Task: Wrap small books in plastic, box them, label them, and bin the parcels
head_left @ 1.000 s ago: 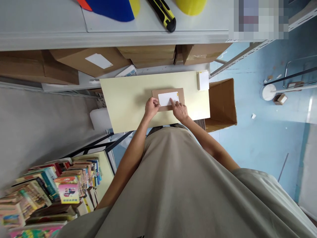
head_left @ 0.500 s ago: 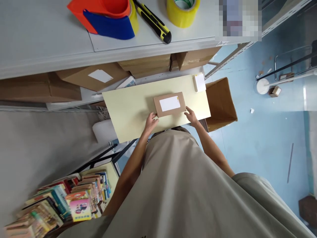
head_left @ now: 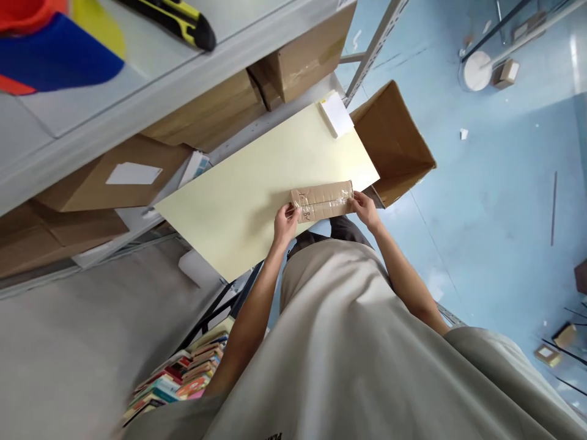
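Between my two hands is a small brown cardboard box [head_left: 323,200], its taped side with dark handwritten marks turned up toward me. My left hand [head_left: 286,225] grips the box's left end, thumb over the near corner. At the opposite end, my right hand [head_left: 365,208] pinches the right edge with thumb and fingers. The box is over the near edge of a pale yellow board [head_left: 238,189]. On the board's far right corner lies a stack of white labels [head_left: 337,115].
An open cardboard carton [head_left: 394,143] stands past the board's right end. Behind the board, larger boxes [head_left: 215,113] fill a shelf. A box cutter [head_left: 183,21] and a blue-and-red tape dispenser [head_left: 59,52] lie on the upper shelf. Books [head_left: 183,376] are stacked lower left.
The box has been tipped over from its white-labelled face to its taped side and drawn nearer. Both hands have closed on its ends. The view has rotated and shifted.
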`<state>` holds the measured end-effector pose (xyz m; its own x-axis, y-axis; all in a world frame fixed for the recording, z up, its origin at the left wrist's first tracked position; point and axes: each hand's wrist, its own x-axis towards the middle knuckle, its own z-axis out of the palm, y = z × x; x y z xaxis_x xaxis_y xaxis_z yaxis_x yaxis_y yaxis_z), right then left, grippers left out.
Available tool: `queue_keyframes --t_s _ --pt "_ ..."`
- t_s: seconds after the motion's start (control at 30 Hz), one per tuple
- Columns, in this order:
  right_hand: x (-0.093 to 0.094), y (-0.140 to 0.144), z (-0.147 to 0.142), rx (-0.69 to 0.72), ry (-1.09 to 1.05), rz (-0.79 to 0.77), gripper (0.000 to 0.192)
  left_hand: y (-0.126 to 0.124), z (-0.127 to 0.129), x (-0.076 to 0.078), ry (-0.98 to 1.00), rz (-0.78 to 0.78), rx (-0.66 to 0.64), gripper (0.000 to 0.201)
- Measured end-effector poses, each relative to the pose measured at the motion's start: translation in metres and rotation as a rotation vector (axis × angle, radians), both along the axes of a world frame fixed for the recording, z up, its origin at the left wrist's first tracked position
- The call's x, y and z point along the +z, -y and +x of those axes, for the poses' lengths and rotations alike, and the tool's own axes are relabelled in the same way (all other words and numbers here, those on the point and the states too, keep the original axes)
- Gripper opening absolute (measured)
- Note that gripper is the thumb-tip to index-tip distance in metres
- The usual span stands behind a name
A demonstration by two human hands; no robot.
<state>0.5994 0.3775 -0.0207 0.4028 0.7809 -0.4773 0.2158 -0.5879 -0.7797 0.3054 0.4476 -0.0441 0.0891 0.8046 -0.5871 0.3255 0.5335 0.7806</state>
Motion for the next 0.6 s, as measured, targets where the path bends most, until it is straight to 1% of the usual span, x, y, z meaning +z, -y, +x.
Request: queue_keyframes --t_s 0.07,0.1,0.17,0.23,0.3,0.37,0.43,0.47,0.5,0.53,0.57,0.6 --pt "-0.002 0.002 0.004 -0.029 -0.017 0.002 0.077 -0.001 0.005 0.002 -0.041 -0.021 0.011 0.033" --pt "-0.001 0.000 0.006 -0.010 -0.045 0.008 0.076 -0.001 0.008 0.005 -0.058 -0.022 0.014 0.031" --pt "0.003 -0.007 0.013 0.072 -0.115 0.024 0.070 0.000 0.017 0.014 -0.093 -0.009 0.015 0.028" --pt "0.010 -0.016 0.025 0.128 -0.141 0.036 0.064 0.001 0.033 0.026 -0.141 0.029 0.033 0.030" --pt "0.019 -0.026 0.049 0.116 -0.121 0.042 0.060 0.002 0.061 0.043 -0.175 0.086 0.063 0.037" --pt "0.024 -0.034 0.086 0.061 -0.103 0.058 0.058 0.002 0.103 0.060 -0.180 0.146 0.072 0.043" --pt "0.022 -0.038 0.134 -0.022 -0.092 0.078 0.059 -0.001 0.158 0.074 -0.176 0.192 0.048 0.045" --pt "0.017 -0.039 0.161 -0.073 -0.078 0.087 0.059 -0.004 0.188 0.079 -0.174 0.208 0.021 0.045" --pt "0.010 -0.038 0.188 -0.132 -0.060 0.092 0.058 -0.008 0.221 0.080 -0.173 0.224 -0.013 0.045" --pt "-0.001 -0.037 0.214 -0.194 -0.040 0.096 0.058 -0.013 0.254 0.078 -0.171 0.243 -0.057 0.045" --pt "-0.014 -0.034 0.239 -0.260 -0.021 0.097 0.057 -0.020 0.286 0.073 -0.165 0.264 -0.116 0.045" --pt "-0.030 -0.030 0.261 -0.328 0.000 0.094 0.057 -0.028 0.318 0.063 -0.157 0.293 -0.184 0.046"
